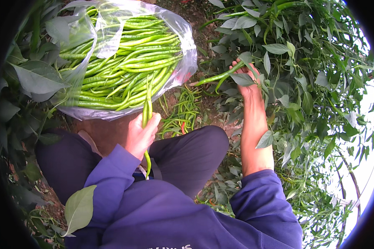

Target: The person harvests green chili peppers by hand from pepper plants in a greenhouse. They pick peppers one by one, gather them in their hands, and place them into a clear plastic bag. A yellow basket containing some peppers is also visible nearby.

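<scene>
My left hand (143, 132) is closed around a few long green chili peppers (147, 107), their tips reaching above and below my fist. Just beyond it lies a clear plastic bag (187, 46), wide at the mouth and heaped with long green peppers (127, 68). To the right, my right hand (247, 76) reaches in among the leaves of a pepper plant (286, 77), with its fingers curled at the upper end of a long green pepper (219, 76). Leaves cover part of that hand, so whether the pepper is still attached cannot be told.
On the soil between the bag and the right-hand plants lies a loose pile of small green peppers (184, 109) with a red one (183, 128) among them. Leafy plants (37, 77) crowd the left side. My bent knees (202, 146) are below the bag.
</scene>
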`<state>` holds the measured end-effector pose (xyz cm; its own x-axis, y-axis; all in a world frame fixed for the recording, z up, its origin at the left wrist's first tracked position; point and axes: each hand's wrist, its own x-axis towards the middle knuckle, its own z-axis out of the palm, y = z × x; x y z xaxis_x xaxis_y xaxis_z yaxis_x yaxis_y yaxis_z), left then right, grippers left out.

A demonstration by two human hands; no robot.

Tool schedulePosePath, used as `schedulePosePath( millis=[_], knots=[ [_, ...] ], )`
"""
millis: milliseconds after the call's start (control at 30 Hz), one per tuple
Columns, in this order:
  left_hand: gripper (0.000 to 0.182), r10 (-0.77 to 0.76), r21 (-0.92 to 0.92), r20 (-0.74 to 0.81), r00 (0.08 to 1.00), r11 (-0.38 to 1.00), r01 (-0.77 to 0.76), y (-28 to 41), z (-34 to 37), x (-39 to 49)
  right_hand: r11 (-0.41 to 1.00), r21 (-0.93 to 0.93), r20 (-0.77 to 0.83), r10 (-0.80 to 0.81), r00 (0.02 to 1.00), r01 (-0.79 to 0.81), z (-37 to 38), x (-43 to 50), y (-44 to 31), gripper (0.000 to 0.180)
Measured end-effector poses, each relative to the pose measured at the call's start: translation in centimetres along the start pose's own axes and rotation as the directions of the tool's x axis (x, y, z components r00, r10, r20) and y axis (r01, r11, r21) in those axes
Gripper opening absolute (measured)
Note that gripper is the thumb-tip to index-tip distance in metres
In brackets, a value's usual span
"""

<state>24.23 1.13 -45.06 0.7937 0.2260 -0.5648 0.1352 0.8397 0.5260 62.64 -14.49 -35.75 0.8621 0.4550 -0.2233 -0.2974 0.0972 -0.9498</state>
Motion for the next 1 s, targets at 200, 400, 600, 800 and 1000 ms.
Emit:
schedulePosePath(
  millis=[200,400,600,800,1000],
  knots=[
    [0.020,0.017,0.026,0.003,1.000,1.000,-0.017,-0.5,0.7,0.0,0.994,0.104,0.134,0.016,0.991,-0.030,-1.0,-2.9,-1.0,0.032],
    [0.019,0.117,0.142,0.007,0.993,0.983,-0.117,-2.0,0.9,-0.2,0.967,0.228,0.109,0.092,0.990,-0.115,-0.4,-5.5,-1.5,0.030],
    [0.026,0.618,0.514,0.055,0.784,0.656,-0.553,-0.8,5.2,1.7,0.987,0.153,-0.043,0.063,0.997,-0.055,1.8,-8.3,-1.8,0.034],
    [0.034,0.363,0.670,0.379,0.851,0.528,-0.523,2.1,12.1,4.1,0.957,0.286,-0.150,0.089,0.985,-0.043,2.5,-8.5,-2.6,0.027],
    [0.032,0.127,0.385,0.329,0.936,0.887,-0.256,1.6,12.3,2.0,0.998,0.030,-0.128,0.051,0.990,-0.048,1.7,-9.3,-2.8,0.021]
  ],
)
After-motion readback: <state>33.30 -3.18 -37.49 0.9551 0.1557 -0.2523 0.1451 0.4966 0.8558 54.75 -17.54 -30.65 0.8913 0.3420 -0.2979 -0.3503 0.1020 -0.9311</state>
